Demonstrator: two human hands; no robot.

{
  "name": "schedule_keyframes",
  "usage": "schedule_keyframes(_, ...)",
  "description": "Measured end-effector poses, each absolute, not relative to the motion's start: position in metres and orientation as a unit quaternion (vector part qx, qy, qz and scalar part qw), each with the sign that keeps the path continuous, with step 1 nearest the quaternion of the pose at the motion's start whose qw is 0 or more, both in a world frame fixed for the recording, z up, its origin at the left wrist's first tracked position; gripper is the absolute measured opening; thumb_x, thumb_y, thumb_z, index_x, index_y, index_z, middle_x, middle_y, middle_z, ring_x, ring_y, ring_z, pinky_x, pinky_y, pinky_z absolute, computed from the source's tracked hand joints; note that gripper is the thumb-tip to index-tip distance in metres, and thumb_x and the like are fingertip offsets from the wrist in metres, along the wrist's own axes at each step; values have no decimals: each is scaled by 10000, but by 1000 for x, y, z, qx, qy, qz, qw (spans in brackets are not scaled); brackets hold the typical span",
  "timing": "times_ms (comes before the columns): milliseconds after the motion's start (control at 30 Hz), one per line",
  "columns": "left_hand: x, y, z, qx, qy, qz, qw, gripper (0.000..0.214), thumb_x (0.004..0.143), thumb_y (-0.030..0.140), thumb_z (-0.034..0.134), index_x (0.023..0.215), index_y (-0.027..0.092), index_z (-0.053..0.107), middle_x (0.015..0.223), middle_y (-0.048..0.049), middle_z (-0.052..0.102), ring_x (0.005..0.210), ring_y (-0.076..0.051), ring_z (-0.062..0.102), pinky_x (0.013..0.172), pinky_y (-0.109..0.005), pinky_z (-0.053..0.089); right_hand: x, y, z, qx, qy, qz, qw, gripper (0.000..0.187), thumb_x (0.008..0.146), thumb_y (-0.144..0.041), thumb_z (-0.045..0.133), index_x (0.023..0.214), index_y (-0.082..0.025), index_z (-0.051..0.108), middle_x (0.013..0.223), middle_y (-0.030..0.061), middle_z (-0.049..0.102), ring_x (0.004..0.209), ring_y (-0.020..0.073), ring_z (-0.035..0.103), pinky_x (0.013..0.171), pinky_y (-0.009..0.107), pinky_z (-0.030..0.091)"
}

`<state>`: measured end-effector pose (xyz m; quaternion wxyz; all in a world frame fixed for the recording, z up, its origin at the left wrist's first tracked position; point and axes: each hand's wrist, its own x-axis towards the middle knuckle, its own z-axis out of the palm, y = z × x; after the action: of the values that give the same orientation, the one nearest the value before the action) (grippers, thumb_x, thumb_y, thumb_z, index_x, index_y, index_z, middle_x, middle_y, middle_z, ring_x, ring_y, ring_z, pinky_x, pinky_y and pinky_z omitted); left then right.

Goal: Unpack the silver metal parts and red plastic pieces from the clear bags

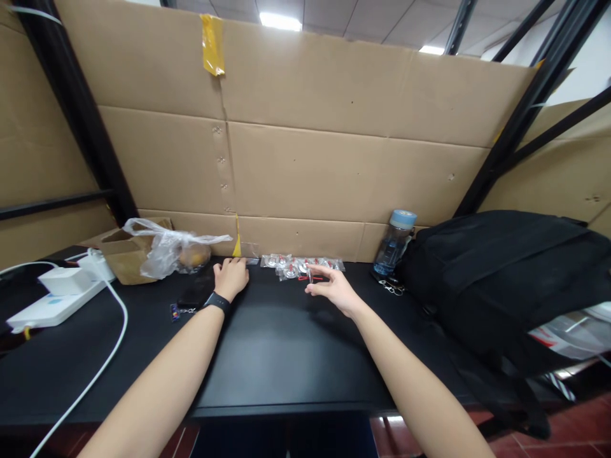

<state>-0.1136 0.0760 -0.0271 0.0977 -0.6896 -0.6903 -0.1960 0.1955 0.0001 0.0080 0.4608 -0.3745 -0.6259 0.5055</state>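
Note:
A row of small clear packets (291, 264) with silver and red parts lies on the black table (267, 356) against the cardboard wall. My right hand (331, 287) reaches to them, thumb and forefinger pinched on one small packet (310, 276) at the row's near edge. My left hand (231, 277) rests on the table to the left of the row, fingers curled down, touching a small silvery packet (252, 261) at its fingertips. A black band sits on that wrist.
A black phone (195, 291) and a small key charm (175, 312) lie by my left wrist. Further left are a plastic bag (167, 251), a brown box (124, 254) and a white power strip (52, 305). A blue-capped bottle (395, 243) and black backpack (506, 280) stand right.

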Motion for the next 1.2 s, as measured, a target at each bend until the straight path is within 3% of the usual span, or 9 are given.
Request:
schedule_keyframes(167, -109, 80, -27, -669, -703, -210, 117, 272, 934, 277, 454, 907, 188, 710, 1058, -150, 716, 1106, -334, 549, 933, -494, 282, 202, 2, 12, -385, -627, 481, 477, 636, 706, -265, 813, 1317, -254, 638, 1306, 116, 624, 765, 164, 724, 711, 316, 591)
schedule_keyframes(433, -54, 36, 12, -779, -538, -298, 121, 128, 902, 261, 523, 882, 208, 637, 919, -77, 732, 926, -253, 636, 875, -403, 334, 227, 10, 21, -419, -659, 427, 456, 611, 650, -252, 839, 1240, -201, 687, 1170, 85, 687, 920, 189, 706, 854, 322, 563)
schedule_keyframes(633, -6, 4, 5, -895, -384, -225, 22, 81, 891, 223, 566, 848, 217, 635, 838, -25, 714, 807, -204, 649, 828, -340, 396, 239, 13, 22, -459, -681, 371, 434, 544, 690, -244, 787, 1219, -178, 678, 1097, 87, 719, 763, 151, 686, 789, 320, 563)
schedule_keyframes(767, -9, 5, -2, -927, -321, -187, -49, 136, 907, 340, 614, 972, 229, 661, 990, -38, 721, 916, -219, 665, 836, -320, 437, 247, 16, 19, -462, -729, 324, 387, 556, 692, -269, 789, 1222, -188, 641, 1057, 65, 714, 683, 123, 644, 698, 278, 536)
schedule_keyframes(900, -18, 9, -5, -937, -288, -166, -106, 274, 924, 416, 603, 1141, 256, 650, 1101, -45, 716, 1017, -228, 663, 910, -332, 446, 252, 12, 22, -494, -776, 239, 310, 334, 701, -301, 772, 996, -173, 682, 946, 37, 723, 693, 128, 629, 687, 249, 488)
schedule_keyframes(1033, -14, 7, -9, -942, -283, -151, -102, 369, 926, 443, 599, 1269, 311, 626, 1352, -64, 610, 1261, -278, 544, 1040, -410, 384, 252, 2, 32, -485, -825, 198, 211, 260, 681, -312, 779, 896, -181, 711, 836, 13, 721, 667, 132, 619, 657, 232, 451)
schedule_keyframes(1200, -8, 1, -13, -943, -291, -119, -105, 426, 942, 481, 562, 1361, 405, 574, 1482, -61, 499, 1338, -327, 465, 1073, -503, 346, 249, -1, 32, -502, -839, 149, 148, 262, 650, -308, 795, 881, -197, 743, 789, 12, 728, 678, 155, 633, 639, 237, 441)
